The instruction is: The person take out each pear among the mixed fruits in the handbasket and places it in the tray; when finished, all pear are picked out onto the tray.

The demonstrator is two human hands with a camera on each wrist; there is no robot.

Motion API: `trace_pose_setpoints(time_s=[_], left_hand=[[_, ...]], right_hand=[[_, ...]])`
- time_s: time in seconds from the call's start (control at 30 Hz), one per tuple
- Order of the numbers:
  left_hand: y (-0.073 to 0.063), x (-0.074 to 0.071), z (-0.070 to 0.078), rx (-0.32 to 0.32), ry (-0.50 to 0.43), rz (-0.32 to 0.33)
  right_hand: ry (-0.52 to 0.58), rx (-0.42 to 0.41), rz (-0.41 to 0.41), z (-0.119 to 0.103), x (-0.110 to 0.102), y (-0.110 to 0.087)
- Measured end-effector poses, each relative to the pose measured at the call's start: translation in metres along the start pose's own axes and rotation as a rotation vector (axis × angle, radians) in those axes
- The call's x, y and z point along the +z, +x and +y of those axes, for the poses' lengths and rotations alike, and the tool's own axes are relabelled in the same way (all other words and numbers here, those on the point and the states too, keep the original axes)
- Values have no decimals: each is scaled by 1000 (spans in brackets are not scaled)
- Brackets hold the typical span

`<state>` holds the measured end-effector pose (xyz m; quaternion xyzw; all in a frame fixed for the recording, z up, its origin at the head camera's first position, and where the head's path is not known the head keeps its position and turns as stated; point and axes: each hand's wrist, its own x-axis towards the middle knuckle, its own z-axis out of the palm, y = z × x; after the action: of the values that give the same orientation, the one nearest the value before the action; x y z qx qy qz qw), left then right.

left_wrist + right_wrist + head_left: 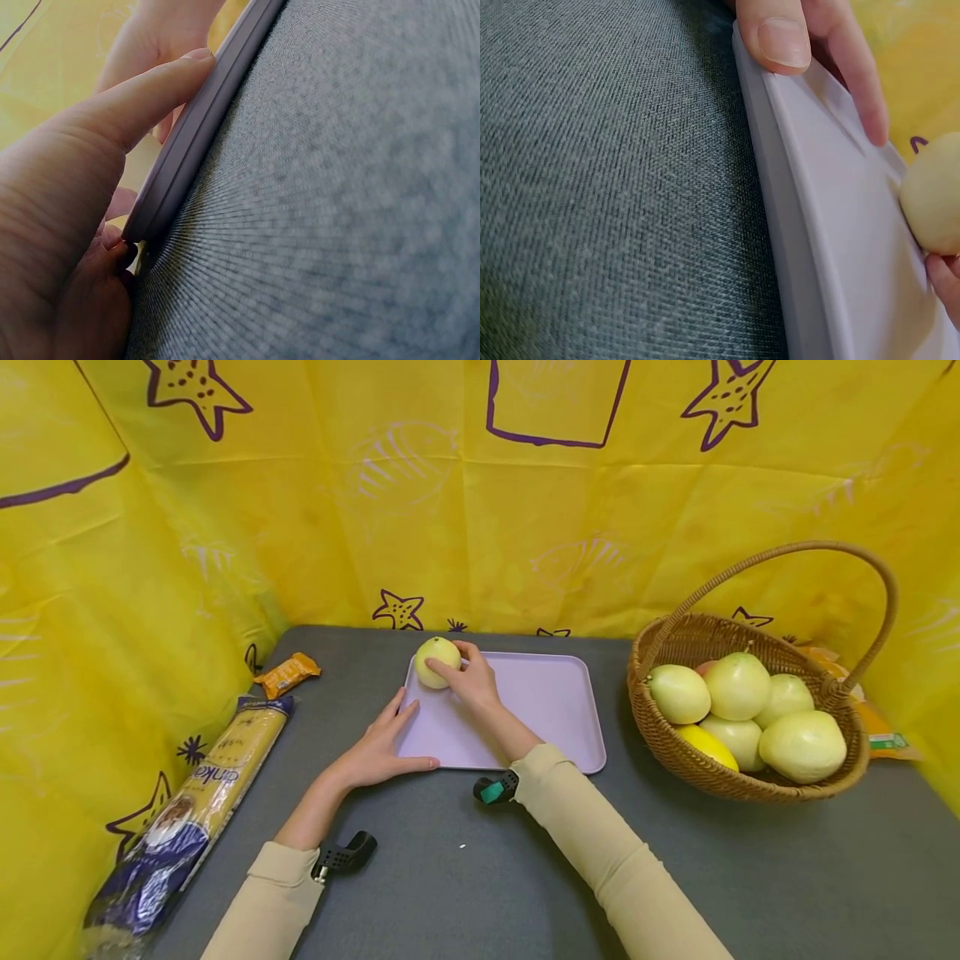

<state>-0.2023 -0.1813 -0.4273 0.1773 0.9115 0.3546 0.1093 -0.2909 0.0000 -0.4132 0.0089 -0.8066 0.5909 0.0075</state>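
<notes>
Head view: fruit (pixel 435 663) in right hand (pixel 476 683), beyond left (pixel 381 750).

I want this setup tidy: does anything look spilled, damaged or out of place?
Just a tiny white speck on the gray tabletop, below the lilac tray in the head view; perhaps stray debris.

Bright head view; dimmer, softer wrist views, shadow along the tray (pixel 847 217)

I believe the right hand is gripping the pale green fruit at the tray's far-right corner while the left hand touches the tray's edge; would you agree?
Not quite: the head view shows the right hand gripping the pale green fruit at the far-left corner of the tray. The left hand does touch its edge.
</notes>
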Motion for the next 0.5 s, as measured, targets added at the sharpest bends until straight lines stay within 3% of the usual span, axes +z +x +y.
trace_pose_setpoints(time_s=[0.27, 0.5], left_hand=[[0, 0, 0, 6, 0, 2], [-1, 0, -1, 15, -1, 4]], right_hand=[[-7, -13, -60, 3, -3, -2], [-21, -25, -64, 7, -2, -4]])
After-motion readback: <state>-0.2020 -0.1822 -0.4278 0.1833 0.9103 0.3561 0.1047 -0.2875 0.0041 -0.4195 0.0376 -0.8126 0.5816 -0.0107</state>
